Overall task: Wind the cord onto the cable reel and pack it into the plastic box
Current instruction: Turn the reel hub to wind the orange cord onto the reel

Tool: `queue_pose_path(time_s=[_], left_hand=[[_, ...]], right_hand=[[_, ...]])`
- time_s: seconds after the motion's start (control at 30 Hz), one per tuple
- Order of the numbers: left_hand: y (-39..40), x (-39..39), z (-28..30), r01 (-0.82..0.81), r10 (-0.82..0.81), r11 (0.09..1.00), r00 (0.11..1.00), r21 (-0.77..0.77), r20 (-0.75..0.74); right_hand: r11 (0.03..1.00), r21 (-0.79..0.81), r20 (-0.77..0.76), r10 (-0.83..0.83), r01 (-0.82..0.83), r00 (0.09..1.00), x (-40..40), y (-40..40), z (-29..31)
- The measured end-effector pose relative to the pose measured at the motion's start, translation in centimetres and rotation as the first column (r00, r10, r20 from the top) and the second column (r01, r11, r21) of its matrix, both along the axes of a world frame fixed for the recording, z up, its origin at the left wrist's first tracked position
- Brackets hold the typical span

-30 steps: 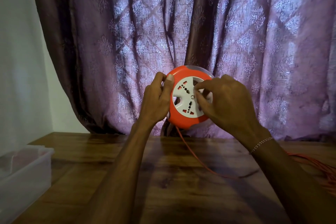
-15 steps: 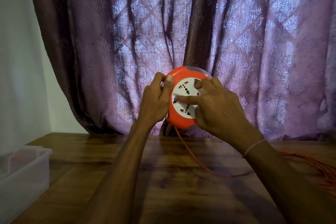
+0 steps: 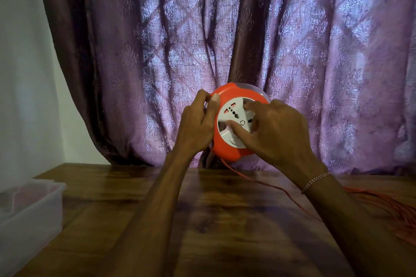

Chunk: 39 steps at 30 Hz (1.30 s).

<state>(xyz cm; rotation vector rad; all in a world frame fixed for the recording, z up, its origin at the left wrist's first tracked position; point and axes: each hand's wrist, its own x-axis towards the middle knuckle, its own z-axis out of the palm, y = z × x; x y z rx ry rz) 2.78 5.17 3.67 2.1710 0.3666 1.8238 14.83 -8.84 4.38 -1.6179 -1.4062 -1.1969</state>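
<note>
I saw the reel (image 3: 227, 148) held above the table (image 3: 202, 220): left hand (image 3: 198, 126) clasped its rim, right hand (image 3: 279, 132) fingers pressed its white face. Cord (image 3: 265, 183) trailed right of it; box (image 3: 29, 213) sat far left.

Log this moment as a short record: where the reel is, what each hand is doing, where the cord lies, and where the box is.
reel: orange cable reel held up above the wooden table
left hand: left hand grips the reel's left rim
right hand: right hand, fingers on the white socket face
cord: orange cord trails from the reel's bottom to a loose pile at right
box: clear plastic box at table's left edge
</note>
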Motion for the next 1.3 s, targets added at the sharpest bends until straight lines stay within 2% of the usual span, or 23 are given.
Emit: queue_pose_path(time_s=[0.1, 0.17, 0.23, 0.37, 0.53, 0.7, 0.8, 0.87, 1.1, 1.23, 1.3], left_hand=[[0.1, -0.2, 0.2, -0.022, 0.022, 1.000, 1.000, -0.018, 0.018], [0.1, -0.4, 0.2, -0.029, 0.030, 0.999, 0.999, -0.031, 0.022], [0.1, -0.6, 0.2, -0.027, 0.027, 0.999, 0.999, -0.038, 0.017], [0.0, -0.5, 0.1, -0.027, 0.027, 0.999, 1.000, -0.028, -0.004], [0.2, -0.6, 0.1, -0.012, 0.012, 0.999, 1.000, -0.033, -0.007], [0.0, -0.3, 0.2, -0.017, 0.017, 1.000, 1.000, -0.019, 0.008], [-0.2, -0.2, 0.2, -0.014, 0.014, 1.000, 1.000, -0.011, -0.001], [-0.3, -0.1, 0.2, -0.015, 0.015, 1.000, 1.000, 0.000, -0.007], [0.0, -0.2, 0.1, -0.007, 0.006, 0.999, 1.000, -0.033, -0.018], [0.1, -0.5, 0.3, -0.017, 0.017, 1.000, 1.000, -0.014, 0.002], [0.1, -0.6, 0.2, -0.010, 0.010, 1.000, 1.000, -0.021, 0.001]], right_hand=[[0.986, -0.086, 0.119, 0.154, -0.144, 0.981, 0.8, -0.3, 0.6], [0.952, -0.265, 0.169, 0.205, -0.156, 0.964, 1.3, -0.3, 0.7], [0.927, -0.360, 0.183, 0.179, -0.104, 0.967, 1.2, -0.2, 0.6], [0.955, -0.296, 0.233, 0.073, 0.000, 0.970, 0.3, -0.1, 0.2], [0.970, -0.240, 0.212, 0.005, 0.047, 0.977, -0.1, -0.1, -0.1], [0.993, -0.109, 0.066, -0.048, 0.055, 0.997, -0.3, 0.3, -0.8], [1.000, -0.016, -0.086, -0.029, 0.028, 0.996, -0.6, 0.8, -0.9], [1.000, 0.009, -0.133, 0.003, -0.002, 0.991, -0.4, 0.9, -0.9], [1.000, 0.005, 0.018, -0.009, 0.009, 1.000, -0.3, -0.2, 0.3], [0.989, -0.145, 0.216, 0.034, -0.002, 0.976, 0.2, -0.9, 0.8], [0.981, -0.192, 0.258, 0.033, 0.018, 0.966, 0.3, -0.7, 0.7]])
